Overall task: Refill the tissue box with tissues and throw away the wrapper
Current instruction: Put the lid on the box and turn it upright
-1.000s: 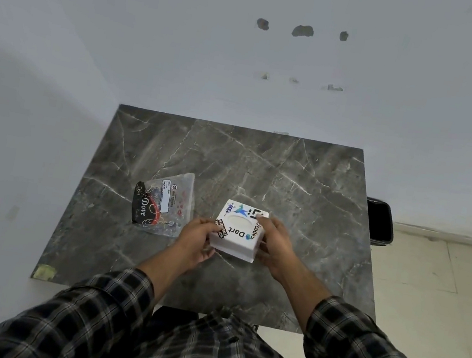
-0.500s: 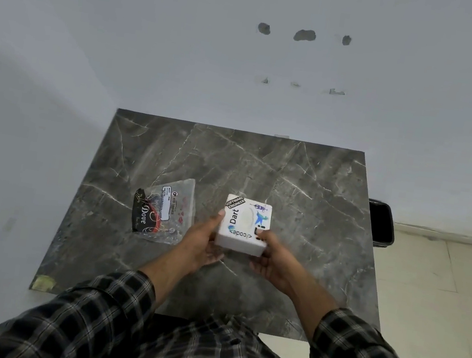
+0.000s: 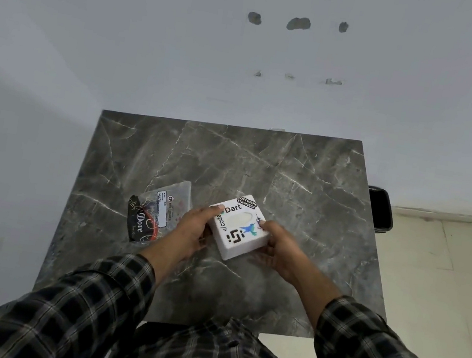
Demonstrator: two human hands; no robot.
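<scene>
A white square tissue box (image 3: pixel 237 226) with stickers and an oval slot on top is held just above the table, turned at an angle. My left hand (image 3: pixel 190 231) grips its left side, thumb on the top edge. My right hand (image 3: pixel 278 248) grips its right side, fingers under it. A clear plastic tissue pack (image 3: pixel 157 213) with a black "Dove" end lies flat on the table, just left of my left hand.
The dark grey marble table (image 3: pixel 260 170) stands against a white wall. A black bin (image 3: pixel 379 211) sits on the floor past the table's right edge. My checked sleeves fill the bottom of the view.
The tissue box has been lifted off the table and rotated in both hands, so its stickers now face a different way. The tissue pack has not moved.
</scene>
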